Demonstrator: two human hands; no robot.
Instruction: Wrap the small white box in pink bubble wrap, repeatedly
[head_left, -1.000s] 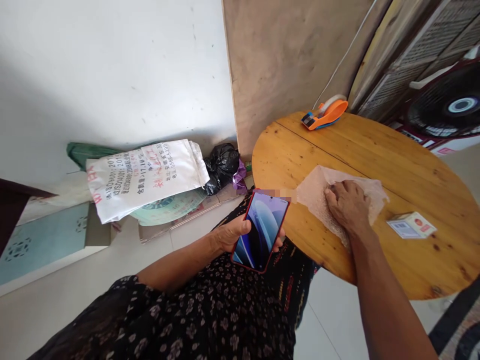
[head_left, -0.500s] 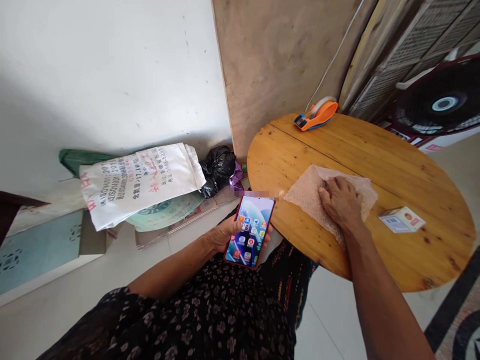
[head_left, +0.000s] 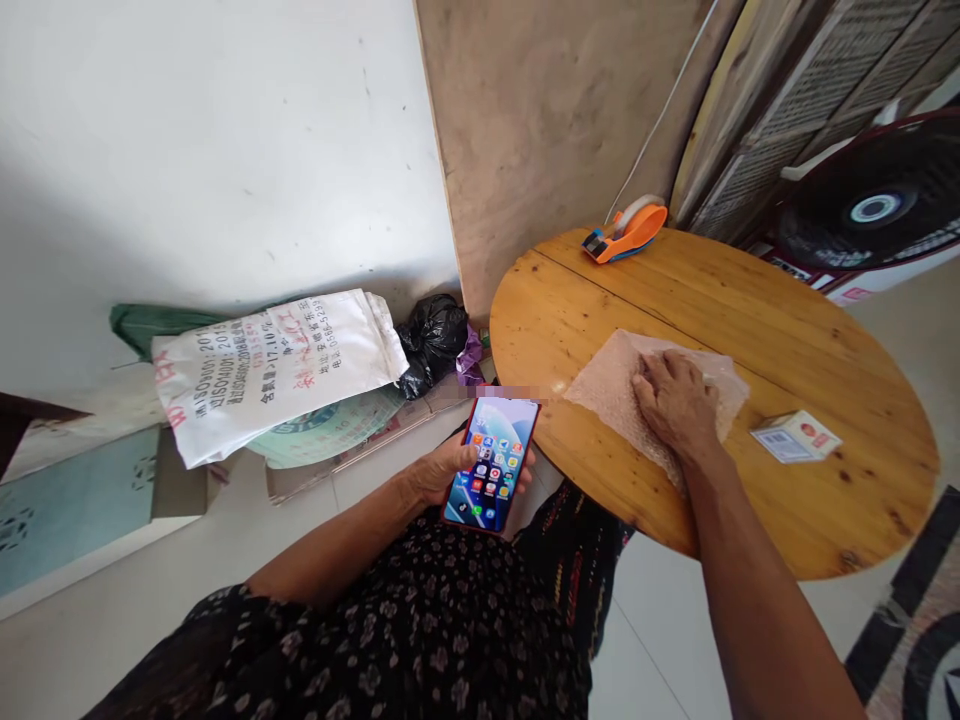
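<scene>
My left hand is closed round a smartphone in a red case, held above my lap. Its screen is lit and shows rows of app icons. On the round wooden table, my right hand rests with fingers spread on a sheet of bubble wrap. Whether anything lies beneath that palm is hidden. A small white box with a red mark and a printed code sits right of the wrap.
An orange tape dispenser stands at the far edge of the table. Behind it on the right is a fan. Along the wall lie a white printed sack and a black plastic bag.
The icons on the phone screen have changed from scattered to ordered rows. The whole view has shifted slightly. Both hands keep their places on the phone and the bubble wrap.
</scene>
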